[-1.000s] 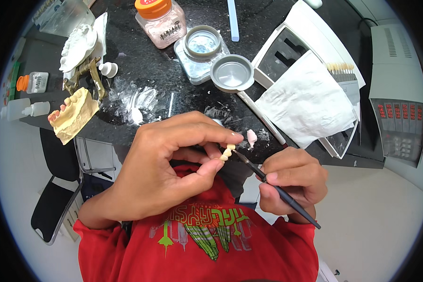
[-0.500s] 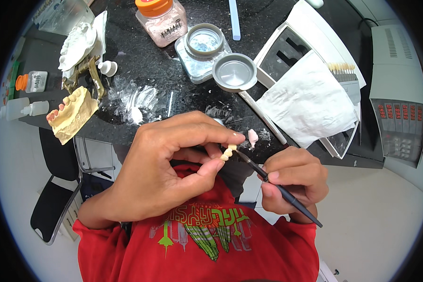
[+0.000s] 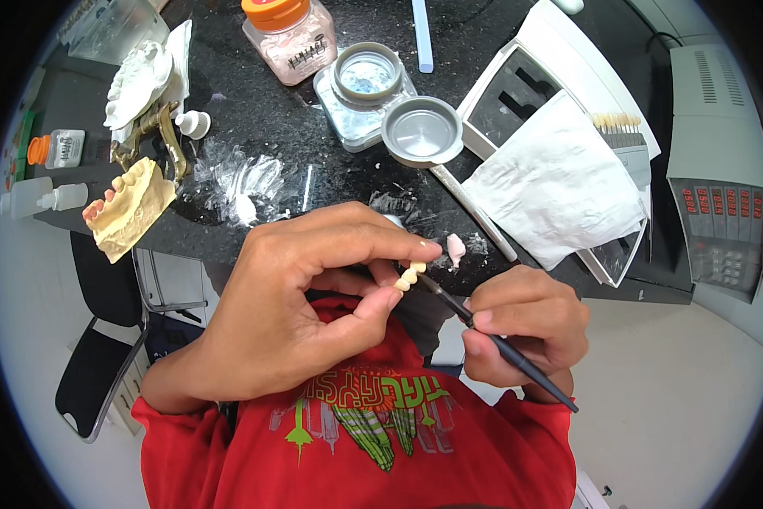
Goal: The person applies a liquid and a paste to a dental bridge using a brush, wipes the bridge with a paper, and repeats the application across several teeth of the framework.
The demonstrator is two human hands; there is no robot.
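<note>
One row of cream teeth (image 3: 410,276) sits pinched in the grip of the left hand (image 3: 292,310), by the near edge of the dark tabletop (image 3: 343,178); I see the right hand (image 3: 534,322) closed around a brush (image 3: 518,359). White powder (image 3: 245,208) smears the surface; a black chair (image 3: 106,280) stands at left.

In left hand (image 3: 301,310), one tooth row (image 3: 410,276); in right hand (image 3: 534,318), one brush (image 3: 517,360); beyond, two orange-capped jars (image 3: 289,51) (image 3: 66,148), one grey-lidded jar (image 3: 345,119), two dental casts (image 3: 135,83) (image 3: 131,212).
</note>
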